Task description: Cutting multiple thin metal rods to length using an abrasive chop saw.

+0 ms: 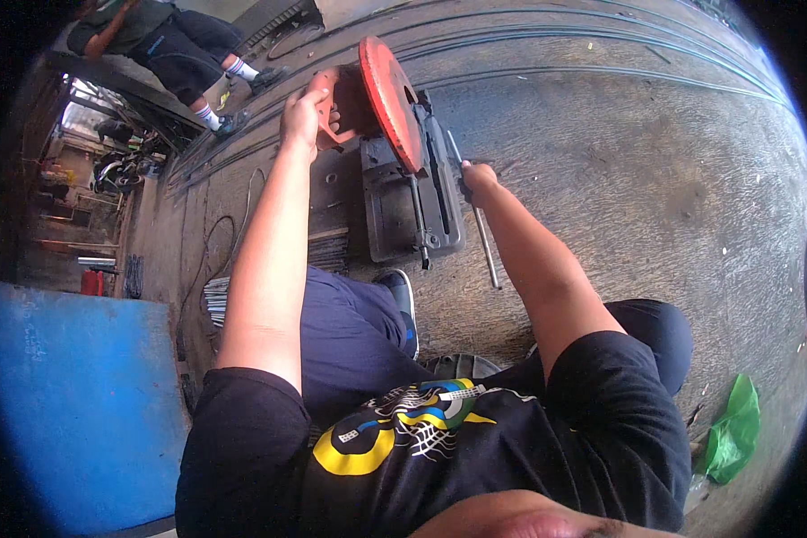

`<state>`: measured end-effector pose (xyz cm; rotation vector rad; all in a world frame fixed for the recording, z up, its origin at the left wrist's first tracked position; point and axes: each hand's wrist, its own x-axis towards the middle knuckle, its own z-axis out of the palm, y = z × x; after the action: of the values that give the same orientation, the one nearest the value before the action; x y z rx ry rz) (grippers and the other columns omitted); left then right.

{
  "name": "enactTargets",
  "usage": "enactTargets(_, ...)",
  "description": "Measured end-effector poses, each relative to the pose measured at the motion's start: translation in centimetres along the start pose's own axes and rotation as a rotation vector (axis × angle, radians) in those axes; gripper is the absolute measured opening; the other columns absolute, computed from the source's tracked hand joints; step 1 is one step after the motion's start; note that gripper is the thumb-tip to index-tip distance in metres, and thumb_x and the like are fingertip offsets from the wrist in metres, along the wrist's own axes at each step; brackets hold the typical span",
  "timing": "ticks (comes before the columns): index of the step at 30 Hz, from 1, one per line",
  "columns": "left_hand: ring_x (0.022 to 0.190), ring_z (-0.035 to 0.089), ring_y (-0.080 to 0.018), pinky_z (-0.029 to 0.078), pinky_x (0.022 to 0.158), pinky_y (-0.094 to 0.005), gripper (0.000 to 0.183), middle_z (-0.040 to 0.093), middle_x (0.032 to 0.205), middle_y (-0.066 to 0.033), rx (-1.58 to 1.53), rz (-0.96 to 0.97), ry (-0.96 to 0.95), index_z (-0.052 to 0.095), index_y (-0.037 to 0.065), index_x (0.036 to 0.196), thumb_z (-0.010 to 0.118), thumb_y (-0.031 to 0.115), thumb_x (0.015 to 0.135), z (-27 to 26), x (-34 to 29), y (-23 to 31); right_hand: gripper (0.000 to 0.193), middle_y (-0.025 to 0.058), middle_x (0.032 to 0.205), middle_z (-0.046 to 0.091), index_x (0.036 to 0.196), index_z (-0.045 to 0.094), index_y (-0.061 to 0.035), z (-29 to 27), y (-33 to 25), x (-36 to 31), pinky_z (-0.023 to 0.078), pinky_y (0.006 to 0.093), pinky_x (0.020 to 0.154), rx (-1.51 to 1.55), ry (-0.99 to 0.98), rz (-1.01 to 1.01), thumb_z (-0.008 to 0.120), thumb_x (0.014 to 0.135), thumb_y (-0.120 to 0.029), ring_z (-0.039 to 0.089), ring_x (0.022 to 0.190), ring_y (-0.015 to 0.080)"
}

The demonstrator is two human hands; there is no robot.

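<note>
The cut-off saw's base [390,213] sits on the floor [619,170] before the worker here [520,466], its disc guard [393,103] over the far part. The left hand [305,118] is at the handle [339,140], left of the guard; the right hand [481,182] is on 1 rod [487,247] just right of the base. Farther off, long rods [592,69] run across to the far right. At far left is 1 other person [184,54]. A cable [208,238] lies left of the saw, short rods [215,300] beside the worker's left leg [350,314]. Near left is a panel [81,403]; near right, some plastic [733,435].
</note>
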<state>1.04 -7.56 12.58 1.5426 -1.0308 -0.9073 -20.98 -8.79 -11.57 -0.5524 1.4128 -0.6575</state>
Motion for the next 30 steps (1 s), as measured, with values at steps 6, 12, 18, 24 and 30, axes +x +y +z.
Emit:
enactTargets(6, 0.061, 0.06, -0.0193, 0.05, 0.052, -0.032, 0.029, 0.059, 0.078, -0.0097, -0.043, -0.015, -0.012, 0.056, -0.001, 0.101, 0.058, 0.021, 0.081, -0.2, 0.3, -0.4, 0.026, 0.0061, 0.07, 0.057, 0.091, 0.061, -0.0011, -0.4, -1.6, -0.6, 0.042, 0.0349, 0.048, -0.237, -0.09, -0.186, 0.062, 0.087, -0.027, 0.054, 0.058, 0.0164)
enactTargets(12, 0.061, 0.06, -0.0197, 0.05, 0.051, -0.0319, 0.028, 0.059, 0.078, -0.0099, -0.027, 0.009, -0.026, 0.055, 0.0, 0.101, 0.058, 0.02, 0.081, -0.3, 0.6, -0.5, 0.014, 0.006, 0.066, 0.055, 0.08, 0.06, -0.0043, 0.5, 0.0, 0.7, 0.043, 0.0314, 0.044, 0.172, -0.118, -0.209, 0.07, 0.081, -0.014, 0.051, 0.052, 0.0159)
enactTargets(18, 0.061, 0.059, -0.0192, 0.049, 0.051, -0.032, 0.03, 0.059, 0.079, -0.01, -0.025, 0.012, -0.014, 0.053, 0.0, 0.104, 0.056, 0.02, 0.082, -0.3, 0.6, -0.5, 0.018, 0.0045, 0.06, 0.049, 0.073, 0.054, -0.0031, 0.6, 2.8, 2.8, 0.036, 0.029, 0.04, 0.305, -0.179, 0.003, 0.062, 0.086, -0.011, 0.045, 0.044, 0.0161)
enactTargets(24, 0.062, 0.059, -0.0192, 0.049, 0.052, -0.0325, 0.03, 0.059, 0.079, -0.0096, -0.043, 0.012, -0.027, 0.054, 0.0, 0.103, 0.056, 0.021, 0.082, -0.1, 0.2, -0.3, 0.019, 0.0049, 0.064, 0.052, 0.078, 0.056, -0.0039, 1.1, 3.4, 2.9, 0.035, 0.0286, 0.04, 0.314, -0.176, -0.005, 0.055, 0.091, -0.019, 0.043, 0.045, 0.0158)
enactTargets(30, 0.062, 0.06, -0.0192, 0.05, 0.052, -0.0324, 0.028, 0.06, 0.077, -0.0099, -0.004, 0.015, -0.005, 0.057, -0.002, 0.098, 0.056, 0.021, 0.082, 0.0, 0.0, -0.1, 0.019, 0.0038, 0.07, 0.054, 0.085, 0.06, -0.0063, 0.9, 3.5, 2.3, 0.037, 0.0299, 0.042, 0.098, -0.223, -0.039, 0.052, 0.093, -0.022, 0.041, 0.047, 0.0134)
